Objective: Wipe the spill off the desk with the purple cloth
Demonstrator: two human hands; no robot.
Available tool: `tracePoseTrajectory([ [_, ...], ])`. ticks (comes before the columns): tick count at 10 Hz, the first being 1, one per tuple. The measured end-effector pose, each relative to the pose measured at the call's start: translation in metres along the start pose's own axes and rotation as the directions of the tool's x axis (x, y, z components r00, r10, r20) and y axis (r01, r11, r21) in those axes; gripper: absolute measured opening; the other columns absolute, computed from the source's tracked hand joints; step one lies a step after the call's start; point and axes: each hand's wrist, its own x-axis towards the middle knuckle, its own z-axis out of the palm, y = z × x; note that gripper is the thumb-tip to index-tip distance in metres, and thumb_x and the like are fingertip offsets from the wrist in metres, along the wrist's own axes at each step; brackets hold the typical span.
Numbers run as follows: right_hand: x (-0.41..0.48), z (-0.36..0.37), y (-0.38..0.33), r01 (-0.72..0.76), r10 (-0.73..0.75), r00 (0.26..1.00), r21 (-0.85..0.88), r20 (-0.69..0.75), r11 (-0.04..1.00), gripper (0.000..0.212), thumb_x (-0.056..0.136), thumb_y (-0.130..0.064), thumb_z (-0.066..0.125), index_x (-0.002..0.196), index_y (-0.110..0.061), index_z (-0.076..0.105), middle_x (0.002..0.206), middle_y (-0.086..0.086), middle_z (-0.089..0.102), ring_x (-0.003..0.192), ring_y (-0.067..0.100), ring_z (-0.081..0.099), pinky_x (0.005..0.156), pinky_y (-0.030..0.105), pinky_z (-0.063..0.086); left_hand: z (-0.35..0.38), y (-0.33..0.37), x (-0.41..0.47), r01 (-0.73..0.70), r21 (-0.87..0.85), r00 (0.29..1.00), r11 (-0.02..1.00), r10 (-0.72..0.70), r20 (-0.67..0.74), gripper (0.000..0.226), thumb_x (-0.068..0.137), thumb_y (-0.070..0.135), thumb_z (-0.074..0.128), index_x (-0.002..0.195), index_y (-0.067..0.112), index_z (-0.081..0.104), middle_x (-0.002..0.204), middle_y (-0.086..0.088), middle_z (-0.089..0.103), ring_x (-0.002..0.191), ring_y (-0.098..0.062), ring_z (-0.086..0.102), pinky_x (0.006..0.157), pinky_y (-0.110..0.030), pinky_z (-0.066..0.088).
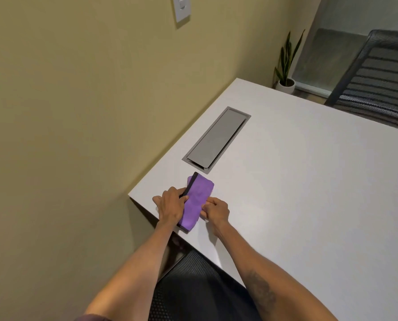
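While both hands, the left hand (170,206) and right hand (216,210), pinch the folded purple cloth (196,200) near the cable hatch (216,137), no spill shows on the desk (297,181); wiping likely comes next.

Office, desk (309,181) with cable hatch (216,137), mesh chair (376,82)

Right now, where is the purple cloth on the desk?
In the head view, the purple cloth lies folded near the desk's left corner, between the left hand and right hand, just in front of the grey cable hatch.
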Motion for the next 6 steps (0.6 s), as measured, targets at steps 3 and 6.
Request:
tracePoseTrajectory([
  [3, -0.007, -0.007, -0.011, -0.016, 0.027, 0.983, -0.062, 0.179, 0.998, 0.028, 0.09, 0.009, 0.051, 0.069, -0.009, 0.054, 0.074, 0.008, 0.051, 0.056, 0.018, 0.043, 0.055, 0.027, 0.04, 0.014, -0.002, 0.009, 0.053, 0.077, 0.998, 0.996, -0.05, -0.043, 0.027, 0.105, 0.018, 0.045, 0.098, 0.014, 0.07, 0.093, -0.007, 0.066, 0.089, -0.03, 0.059, 0.08, -0.037, 0.021],
  [6, -0.027, -0.042, -0.022, 0.008, -0.006, 0.979, -0.007, 0.204, 1.0, 0.018, 0.094, -0.003, 0.063, 0.111, -0.006, 0.068, 0.094, 0.011, 0.066, 0.084, 0.024, 0.062, 0.091, 0.047, 0.057, 0.003, 0.027, -0.008, -0.028, 0.269, 1.0, 0.963, 0.026, 0.011, 0.046, 0.105, 0.025, 0.045, 0.15, 0.017, 0.041, 0.144, -0.005, 0.055, 0.126, -0.028, 0.056, 0.104, -0.048, 0.034],
])
